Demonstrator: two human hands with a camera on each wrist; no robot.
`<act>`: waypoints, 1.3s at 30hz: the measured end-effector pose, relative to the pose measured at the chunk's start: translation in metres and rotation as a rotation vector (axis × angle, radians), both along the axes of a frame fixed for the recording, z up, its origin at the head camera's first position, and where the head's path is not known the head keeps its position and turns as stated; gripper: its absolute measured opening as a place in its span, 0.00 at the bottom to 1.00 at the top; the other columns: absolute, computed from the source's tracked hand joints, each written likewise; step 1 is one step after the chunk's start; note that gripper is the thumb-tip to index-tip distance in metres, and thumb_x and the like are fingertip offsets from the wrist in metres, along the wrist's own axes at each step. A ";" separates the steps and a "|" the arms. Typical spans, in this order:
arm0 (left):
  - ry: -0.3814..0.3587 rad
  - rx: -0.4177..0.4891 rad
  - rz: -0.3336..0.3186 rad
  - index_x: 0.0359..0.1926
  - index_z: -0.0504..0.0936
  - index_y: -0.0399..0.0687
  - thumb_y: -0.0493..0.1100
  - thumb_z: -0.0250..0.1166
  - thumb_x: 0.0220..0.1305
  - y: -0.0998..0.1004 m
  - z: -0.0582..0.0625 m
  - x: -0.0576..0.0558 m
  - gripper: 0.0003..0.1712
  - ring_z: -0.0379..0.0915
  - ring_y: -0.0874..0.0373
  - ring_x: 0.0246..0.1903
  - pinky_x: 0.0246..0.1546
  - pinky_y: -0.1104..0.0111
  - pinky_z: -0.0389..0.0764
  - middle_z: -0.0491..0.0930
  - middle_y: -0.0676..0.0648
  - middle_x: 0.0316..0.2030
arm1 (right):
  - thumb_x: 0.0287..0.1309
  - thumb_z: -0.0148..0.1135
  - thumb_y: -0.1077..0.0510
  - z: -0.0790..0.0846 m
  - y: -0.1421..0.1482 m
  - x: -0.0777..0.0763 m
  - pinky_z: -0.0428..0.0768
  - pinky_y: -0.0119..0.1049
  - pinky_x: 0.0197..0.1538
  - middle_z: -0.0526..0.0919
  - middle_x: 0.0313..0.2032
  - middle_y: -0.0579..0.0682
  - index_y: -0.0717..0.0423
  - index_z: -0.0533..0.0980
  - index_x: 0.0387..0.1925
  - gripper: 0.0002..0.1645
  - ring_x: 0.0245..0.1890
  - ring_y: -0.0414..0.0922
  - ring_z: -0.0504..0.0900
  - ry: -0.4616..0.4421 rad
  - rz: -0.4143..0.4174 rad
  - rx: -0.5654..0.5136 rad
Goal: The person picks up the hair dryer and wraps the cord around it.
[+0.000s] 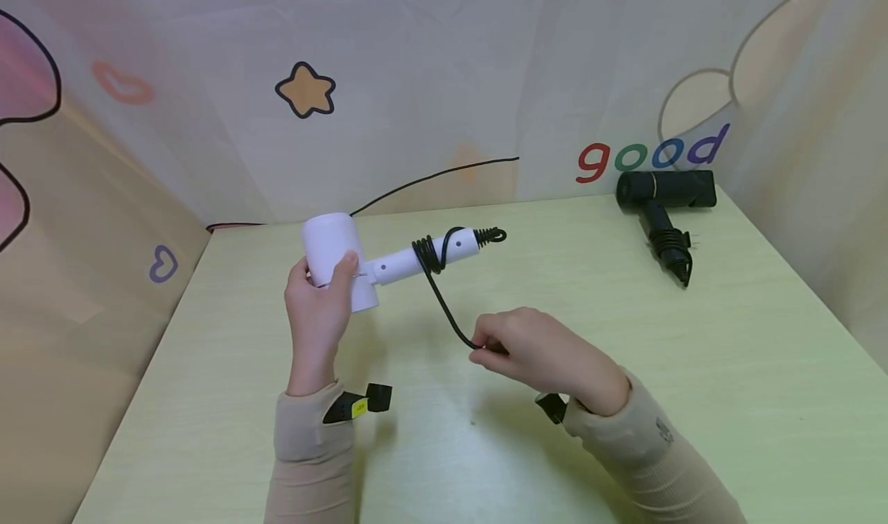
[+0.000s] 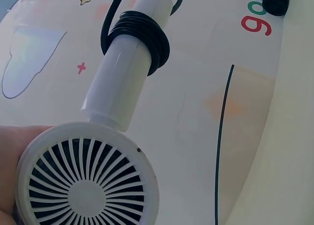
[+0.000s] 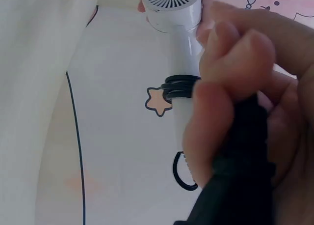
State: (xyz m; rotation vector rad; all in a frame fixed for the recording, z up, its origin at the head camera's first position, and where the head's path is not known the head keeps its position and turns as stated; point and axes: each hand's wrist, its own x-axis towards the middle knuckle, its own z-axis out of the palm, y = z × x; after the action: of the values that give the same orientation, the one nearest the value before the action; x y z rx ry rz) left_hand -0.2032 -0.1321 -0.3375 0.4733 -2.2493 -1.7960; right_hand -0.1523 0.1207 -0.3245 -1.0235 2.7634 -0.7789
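My left hand (image 1: 315, 320) grips the white hair dryer (image 1: 331, 240) by its barrel, thumb across the near side. The dryer is held up over the table, its handle slanting up to the right. Several turns of black cord (image 1: 444, 308) are wound round the handle, and a loose length runs down to my right hand (image 1: 544, 353). That hand pinches the cord near its plug end, and the dark plug (image 3: 243, 166) lies along the fingers in the right wrist view. A round slotted grille (image 2: 86, 198) on the barrel faces the left wrist camera.
At the back right of the pale table (image 1: 430, 462) lies a black hair dryer (image 1: 683, 189), its cord wrapped round the handle. A printed curtain (image 1: 430, 85) hangs behind the table and along both sides.
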 end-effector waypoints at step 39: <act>-0.033 0.151 -0.120 0.66 0.61 0.38 0.57 0.61 0.61 0.002 0.008 0.006 0.41 0.73 0.45 0.49 0.47 0.51 0.79 0.70 0.38 0.55 | 0.56 0.66 0.52 -0.039 0.003 -0.042 0.66 0.27 0.23 0.78 0.19 0.40 0.54 0.80 0.25 0.10 0.18 0.35 0.66 -0.131 -0.078 -0.137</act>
State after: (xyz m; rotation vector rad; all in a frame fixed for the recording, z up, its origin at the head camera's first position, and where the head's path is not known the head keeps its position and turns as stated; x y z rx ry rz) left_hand -0.1975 -0.1302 -0.3296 0.4055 -2.2163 -2.0427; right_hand -0.1943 0.1234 -0.3638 -0.8565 2.6835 -1.0201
